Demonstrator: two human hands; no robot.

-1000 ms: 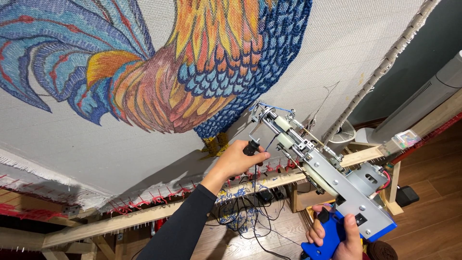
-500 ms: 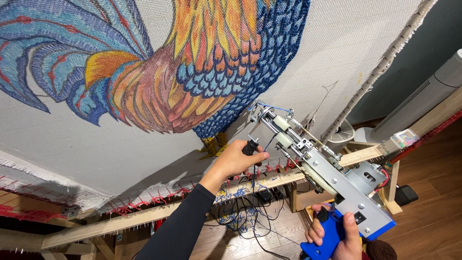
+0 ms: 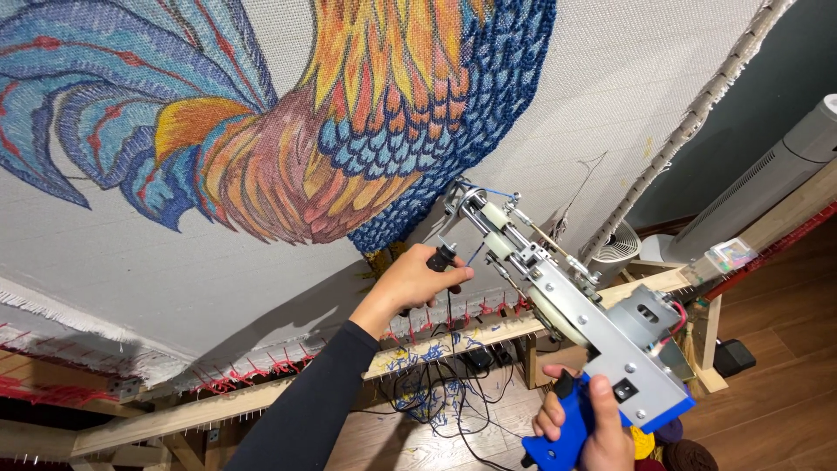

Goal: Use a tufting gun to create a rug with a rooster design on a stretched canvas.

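Currently, grip state: both hands closed on the tufting gun (image 3: pixel 567 305).
Right hand (image 3: pixel 586 427): wrapped around the blue pistol grip (image 3: pixel 562 436) at the lower end of the gun, thumb laid up along the grip's side.
Left hand (image 3: pixel 418 281): closed on the black front knob (image 3: pixel 443 259) beside the gun's nose; dark sleeve (image 3: pixel 305 410) runs down to the bottom edge.
Gun position: held at a slant, metal body rising from lower right to upper left, nose (image 3: pixel 460 199) touching the cloth (image 3: pixel 610 105) just below the blue scale area of the bird design (image 3: pixel 331 131).
Yarn: blue strand (image 3: pixel 497 194) runs along the top of the gun into the nose.
Frame: wooden rail (image 3: pixel 261 397) below the cloth, with red and blue yarn ends along its gripper strip.
Floor: cables (image 3: pixel 436 401) and blue scraps lie under the rail; a white fan (image 3: pixel 621 249) stands behind the gun.
Change from earlier frames: nose sits at nearly the same spot on the cloth; both hands keep the same hold; no clear shift along the blue edge can be made out.
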